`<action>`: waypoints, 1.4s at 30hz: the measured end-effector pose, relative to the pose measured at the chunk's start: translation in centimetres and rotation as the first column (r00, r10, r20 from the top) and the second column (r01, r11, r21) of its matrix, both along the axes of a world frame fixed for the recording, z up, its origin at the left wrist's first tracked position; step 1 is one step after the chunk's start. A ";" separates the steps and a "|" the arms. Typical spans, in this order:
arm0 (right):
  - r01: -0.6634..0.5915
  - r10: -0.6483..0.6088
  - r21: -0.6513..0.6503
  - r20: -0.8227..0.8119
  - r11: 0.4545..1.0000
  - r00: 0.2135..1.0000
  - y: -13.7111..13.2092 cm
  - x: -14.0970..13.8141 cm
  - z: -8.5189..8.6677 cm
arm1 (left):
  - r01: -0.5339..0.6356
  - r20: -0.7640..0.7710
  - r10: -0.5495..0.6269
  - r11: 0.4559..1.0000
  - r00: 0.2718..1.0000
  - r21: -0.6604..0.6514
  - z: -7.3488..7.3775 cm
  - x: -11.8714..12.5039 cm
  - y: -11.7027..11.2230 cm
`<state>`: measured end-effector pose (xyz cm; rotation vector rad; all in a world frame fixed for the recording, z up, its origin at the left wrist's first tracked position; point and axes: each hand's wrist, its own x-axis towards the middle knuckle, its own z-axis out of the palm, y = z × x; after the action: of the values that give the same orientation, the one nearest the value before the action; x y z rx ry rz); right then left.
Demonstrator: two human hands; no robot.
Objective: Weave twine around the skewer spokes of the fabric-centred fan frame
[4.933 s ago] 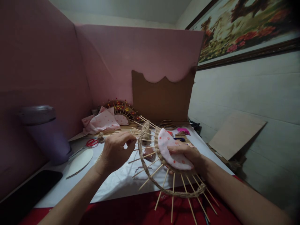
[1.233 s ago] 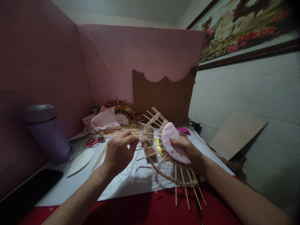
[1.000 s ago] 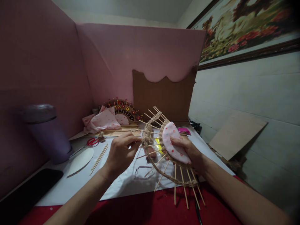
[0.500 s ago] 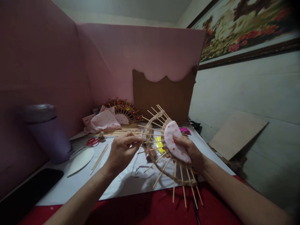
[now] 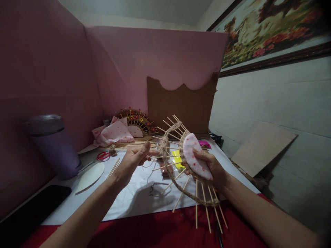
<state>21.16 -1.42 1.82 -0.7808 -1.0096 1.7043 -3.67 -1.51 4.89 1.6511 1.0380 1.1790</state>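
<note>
My right hand (image 5: 210, 167) grips a half-round craft piece (image 5: 192, 156) by its pink dotted fabric centre, holding it upright above the table. Wooden skewers fan out from it, and a band of jute twine (image 5: 168, 165) is woven across them. My left hand (image 5: 133, 160) sits just left of the piece, palm turned up, with thumb and fingers pinched on a thin strand at the skewer tips. The strand itself is too fine to follow.
A white sheet (image 5: 129, 193) covers the table over a red cloth (image 5: 155, 230). Red-handled scissors (image 5: 102, 156), loose skewers (image 5: 113, 167), a white oval cut-out (image 5: 90, 174), a purple tumbler (image 5: 53, 146), pink fabric (image 5: 113, 132) and a finished decorated fan (image 5: 136, 120) lie behind. Pink boards (image 5: 155, 58) wall off the back.
My right hand has lifted and tilted the craft piece more upright. My left hand has rolled palm-up while staying pinched at the skewer tips.
</note>
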 end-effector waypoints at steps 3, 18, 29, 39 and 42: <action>0.023 -0.023 -0.021 -0.015 1.000 1.000 0.0 -0.1 0.1 | 0.055 0.042 -0.053 0.997 0.998 -0.051 -0.4 0.3 0.0; 0.119 -0.119 0.006 -0.019 0.993 0.993 0.5 -0.6 0.4 | 0.013 -0.218 0.003 0.997 0.976 0.075 -0.5 0.3 0.0; 0.184 -0.186 0.049 0.041 0.982 0.982 0.4 -0.7 0.4 | 0.006 -0.239 0.041 0.982 0.970 0.190 0.4 1.5 -0.9; 0.221 -0.223 0.072 0.022 0.973 0.975 0.3 -1.0 0.5 | 0.011 -0.395 0.093 0.967 0.914 0.254 -0.7 1.3 -0.8; 0.243 -0.242 0.067 -0.016 0.968 0.970 0.3 -1.0 0.4 | 0.009 -0.375 0.076 0.975 0.924 0.220 -0.6 1.5 -0.9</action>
<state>20.20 -1.09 2.24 -0.8172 -0.9220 1.4547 -2.19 -2.36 4.27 2.1037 1.2109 1.0438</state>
